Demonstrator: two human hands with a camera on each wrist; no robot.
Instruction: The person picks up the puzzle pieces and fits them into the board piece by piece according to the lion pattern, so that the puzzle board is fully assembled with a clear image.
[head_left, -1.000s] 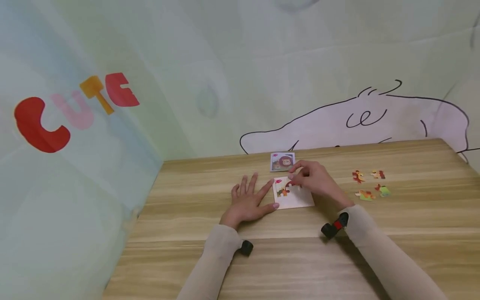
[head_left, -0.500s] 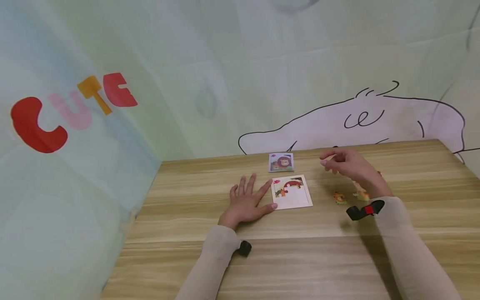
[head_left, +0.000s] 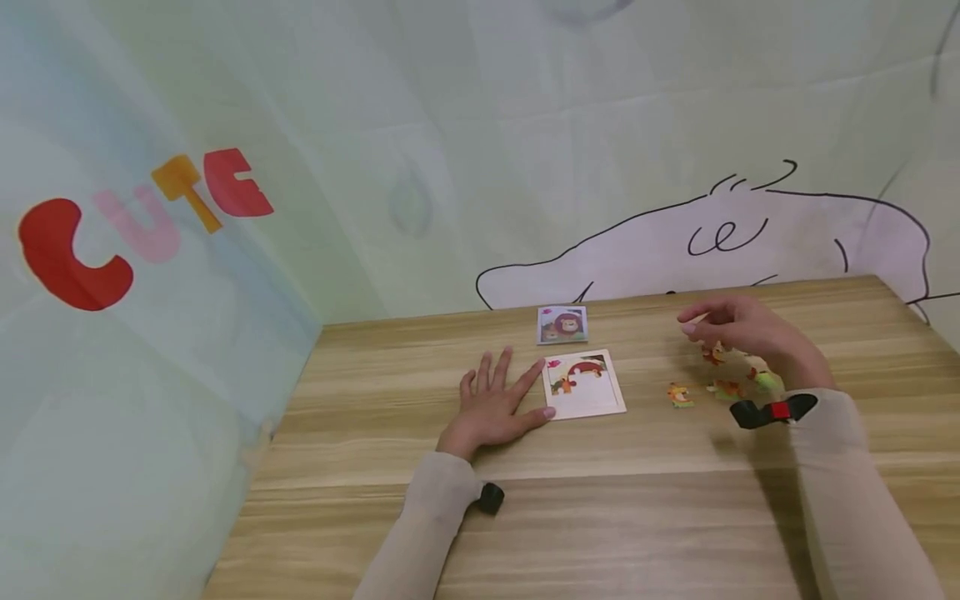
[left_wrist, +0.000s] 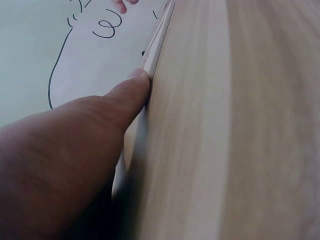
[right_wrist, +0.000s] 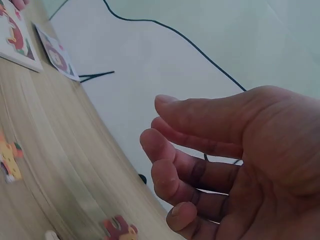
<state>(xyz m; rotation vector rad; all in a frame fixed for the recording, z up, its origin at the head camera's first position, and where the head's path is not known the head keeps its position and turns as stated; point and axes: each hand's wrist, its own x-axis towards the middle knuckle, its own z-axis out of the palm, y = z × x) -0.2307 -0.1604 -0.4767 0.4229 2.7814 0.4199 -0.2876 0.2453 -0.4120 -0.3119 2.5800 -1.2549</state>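
A square white puzzle board lies on the table with a few pieces fitted along its top and left side. My left hand rests flat beside it, fingers spread, the thumb and index fingertip at the board's left edge. My right hand hovers at the right over several loose puzzle pieces. Its fingers curve loosely, and the right wrist view shows nothing between thumb and fingers. One orange loose piece lies nearest the board; a brown-and-orange one is partly under the hand.
Behind the board lies a small picture card with a lion on it. A green piece and an orange-green piece lie below the right hand. A printed cloth backdrop rises at the table's far edge.
My right hand has left the board and moved right, over the loose pieces. The orange piece that the right arm covered now shows. The left hand has kept its place.
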